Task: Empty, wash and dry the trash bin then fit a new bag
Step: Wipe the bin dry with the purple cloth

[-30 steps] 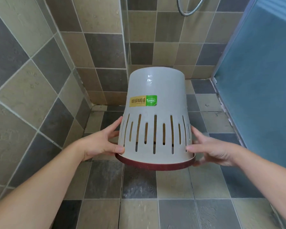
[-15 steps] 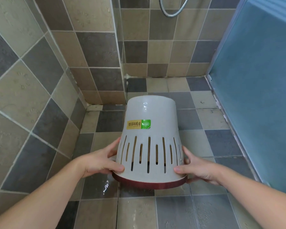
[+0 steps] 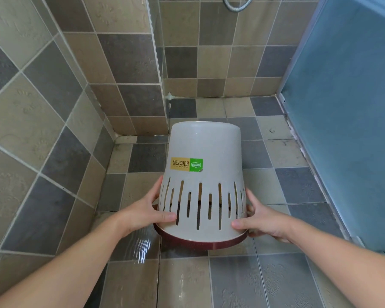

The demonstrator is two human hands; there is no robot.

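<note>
1. The trash bin (image 3: 203,174) was upside down, low over the wet shower floor (image 3: 231,281); whether its red rim (image 3: 200,243) touched, I couldn't tell.
2. The left hand (image 3: 146,211) and right hand (image 3: 261,221) clasped the slotted wall on opposite sides, just above the rim.
3. Light, stiff plastic, likely slippery when wet; hold it at the rim or slots.

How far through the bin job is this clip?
Emptied, probably rinsed: the trash bin is upside down, with no bag visible, over a wet floor. In hand: the left hand and right hand hold it near its red rim. Left: drying, new bag.
</note>
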